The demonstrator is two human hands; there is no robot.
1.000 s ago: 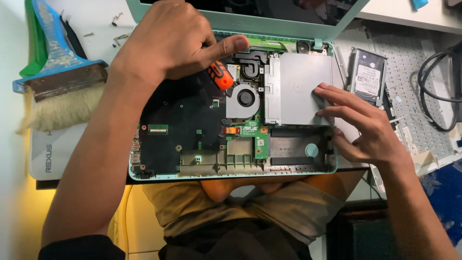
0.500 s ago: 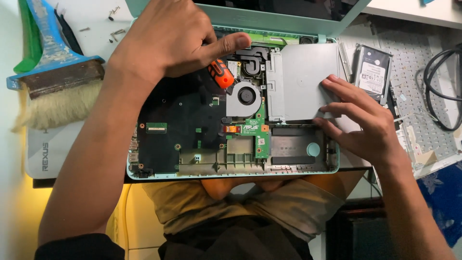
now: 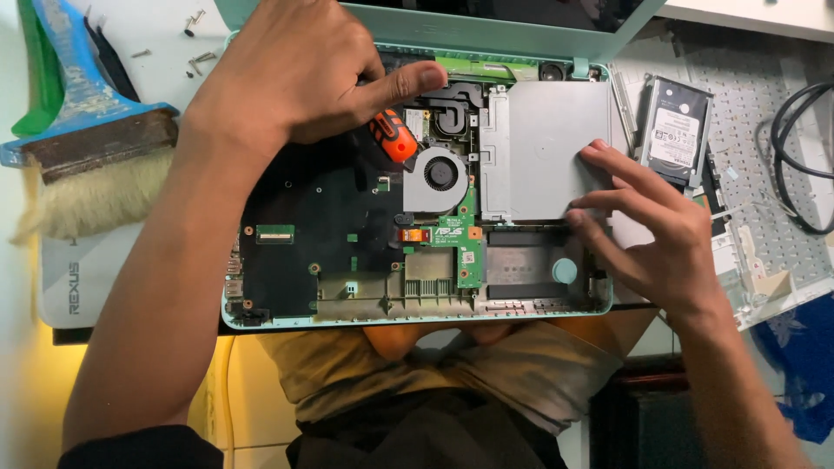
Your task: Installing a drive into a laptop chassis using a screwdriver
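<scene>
Left hand [image 3: 295,74] is gripping an orange screwdriver [image 3: 393,137] over the opened laptop [image 3: 287,252]; right hand [image 3: 647,226] is lying released, fingertips [image 3: 599,148] pressing the grey drive [image 3: 547,148].

Blocked at nine o'clock by brush [image 3: 87,165], at three by hard drive [image 3: 676,130] and cables [image 3: 804,156]; open over black board [image 3: 295,234].

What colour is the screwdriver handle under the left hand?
Orange with black, on the screwdriver handle beneath the left hand; the head view shows it.
</scene>
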